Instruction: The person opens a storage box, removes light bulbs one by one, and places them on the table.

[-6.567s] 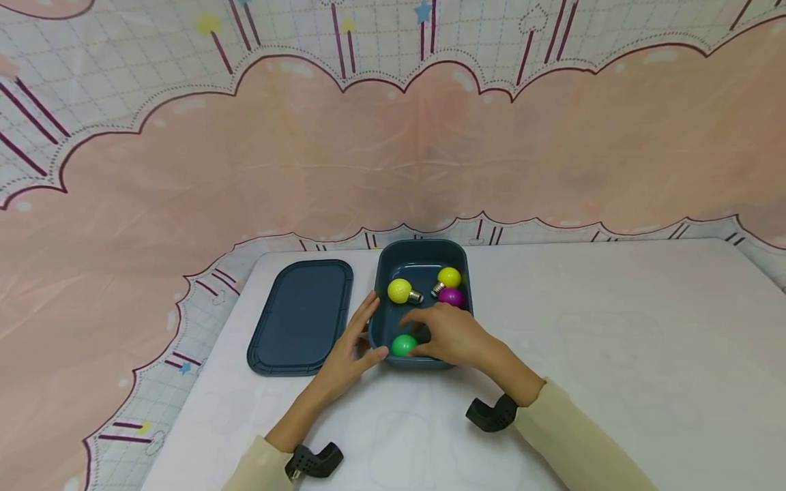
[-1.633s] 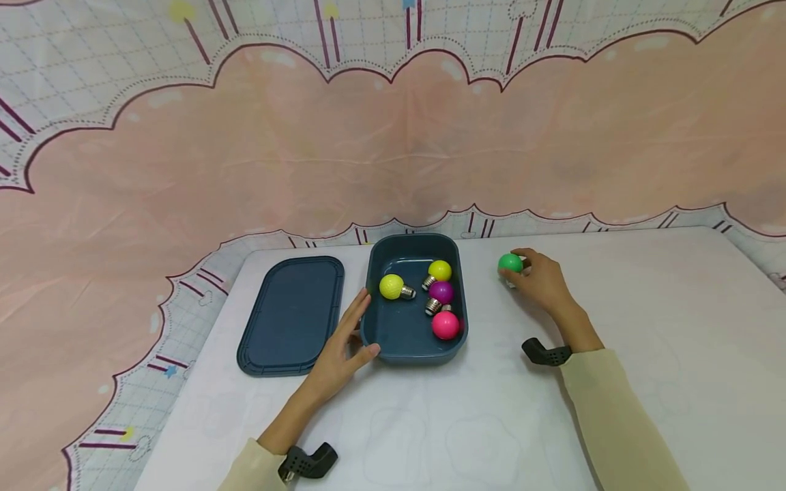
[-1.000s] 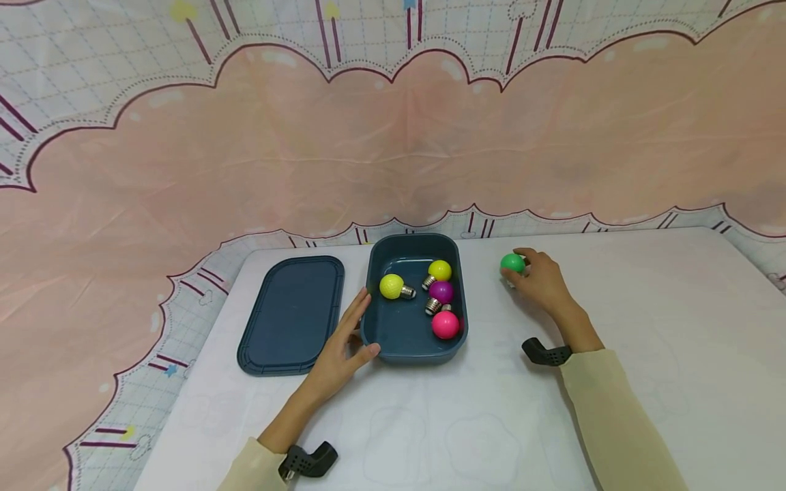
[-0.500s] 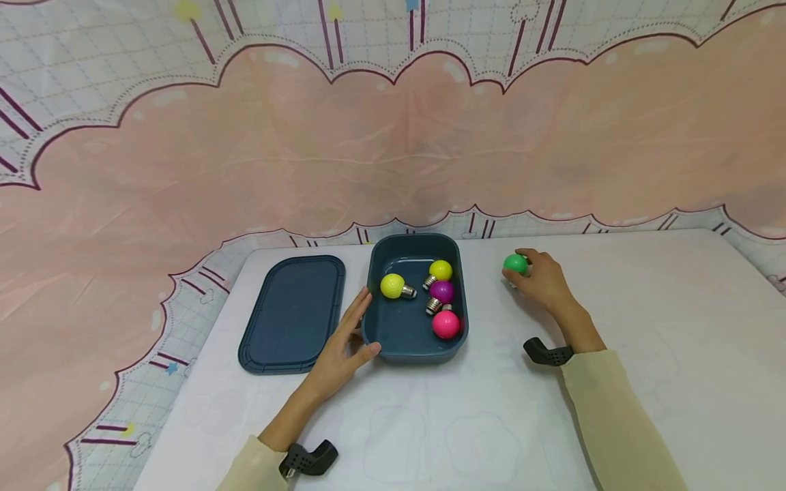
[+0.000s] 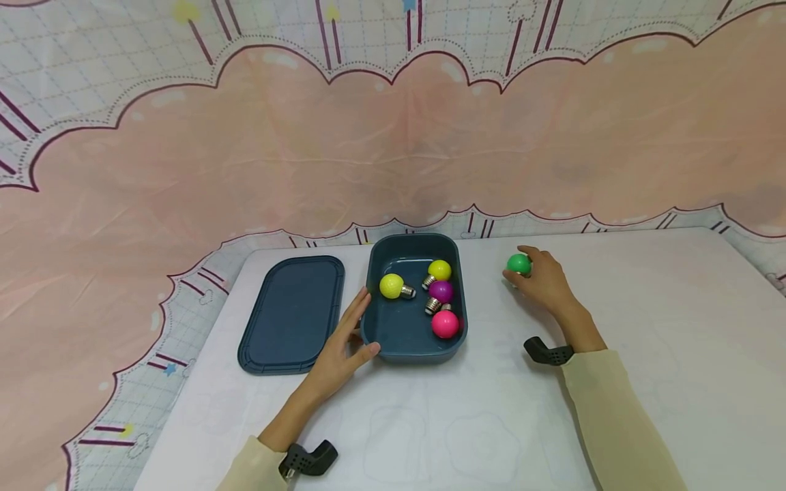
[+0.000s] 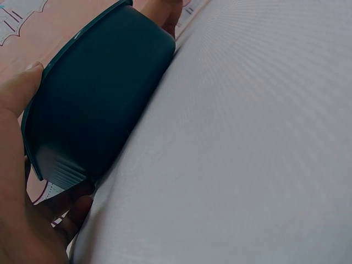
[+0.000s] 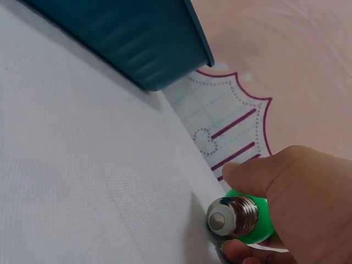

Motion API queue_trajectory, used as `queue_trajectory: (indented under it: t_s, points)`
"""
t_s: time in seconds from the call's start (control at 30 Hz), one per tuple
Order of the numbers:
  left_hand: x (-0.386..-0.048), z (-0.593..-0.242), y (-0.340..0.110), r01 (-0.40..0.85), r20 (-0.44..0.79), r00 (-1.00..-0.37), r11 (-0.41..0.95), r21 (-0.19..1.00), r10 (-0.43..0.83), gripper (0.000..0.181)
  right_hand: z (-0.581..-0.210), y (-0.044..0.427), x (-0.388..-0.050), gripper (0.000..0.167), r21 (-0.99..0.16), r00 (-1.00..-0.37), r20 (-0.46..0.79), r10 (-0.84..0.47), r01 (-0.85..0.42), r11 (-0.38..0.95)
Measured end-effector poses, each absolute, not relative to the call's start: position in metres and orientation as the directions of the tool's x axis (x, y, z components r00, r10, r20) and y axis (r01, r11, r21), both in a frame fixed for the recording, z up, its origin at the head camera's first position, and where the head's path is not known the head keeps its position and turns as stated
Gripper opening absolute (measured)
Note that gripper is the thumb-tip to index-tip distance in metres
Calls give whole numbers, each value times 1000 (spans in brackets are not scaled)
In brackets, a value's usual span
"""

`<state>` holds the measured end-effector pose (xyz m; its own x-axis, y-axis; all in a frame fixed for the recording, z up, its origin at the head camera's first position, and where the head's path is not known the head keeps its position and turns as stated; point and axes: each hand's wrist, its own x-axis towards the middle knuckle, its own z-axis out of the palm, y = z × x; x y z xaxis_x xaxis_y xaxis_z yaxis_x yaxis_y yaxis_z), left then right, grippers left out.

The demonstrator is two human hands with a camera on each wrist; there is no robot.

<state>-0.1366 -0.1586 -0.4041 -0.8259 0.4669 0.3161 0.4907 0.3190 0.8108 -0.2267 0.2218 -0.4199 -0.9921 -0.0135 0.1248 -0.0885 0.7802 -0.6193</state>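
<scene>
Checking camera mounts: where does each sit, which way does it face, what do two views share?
Head: on the head, facing forward and down at the white tabletop, box and lid; left hand, right hand and sleeved forearms show.
Left wrist: on that wrist, facing the box's outer wall; left hand at left, part of the right arm at top.
Right wrist: on that wrist, facing the green bulb; right hand at lower right.
Shared: head and right wrist both show the green bulb; all three show the box.
</scene>
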Motion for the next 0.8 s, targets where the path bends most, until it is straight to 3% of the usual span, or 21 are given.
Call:
queue_trajectory:
  t_s: [0.43, 0.8]
  points:
    - [-136, -405, -158, 491, 317, -826, 321, 810, 465, 74, -425, 222, -227, 54, -658, -980, 197, -42, -164, 735]
    - [-136, -406, -159, 497, 320, -824, 323, 806, 468, 74, -423, 224, -225, 60, -629, -989, 145, -31, -117, 769]
